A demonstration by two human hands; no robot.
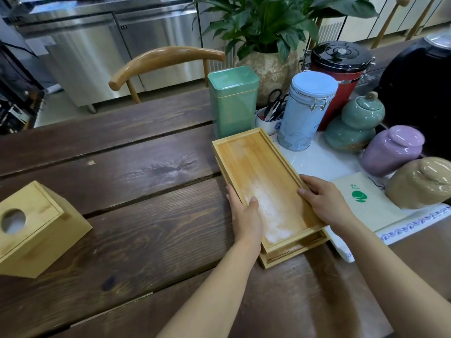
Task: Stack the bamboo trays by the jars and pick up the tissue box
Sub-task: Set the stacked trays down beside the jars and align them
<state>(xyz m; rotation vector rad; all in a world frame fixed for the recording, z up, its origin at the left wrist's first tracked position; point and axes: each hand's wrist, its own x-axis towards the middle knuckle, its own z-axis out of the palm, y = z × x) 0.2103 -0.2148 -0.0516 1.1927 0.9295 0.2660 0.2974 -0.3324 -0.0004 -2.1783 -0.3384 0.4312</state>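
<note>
A stack of bamboo trays (256, 164) lies on the dark wooden table (127, 181), just left of the jars. The top tray sits slightly skewed on the ones below, whose edges (292, 250) show at the near end. My left hand (244, 213) grips the top tray's left rim, thumb inside it. On the right rim rests my right hand (322, 201), fingers curled over the edge. The bamboo tissue box (34, 228), with a round hole in its top, stands at the table's left edge, far from both hands.
Right of the trays stand a green tin (231, 101), a pale blue canister (305, 111), a red and black canister (339, 69), green, purple and tan ceramic jars, and a cloth bag (363, 203) on a white mat. A potted plant and a wooden chair (161, 62) are behind.
</note>
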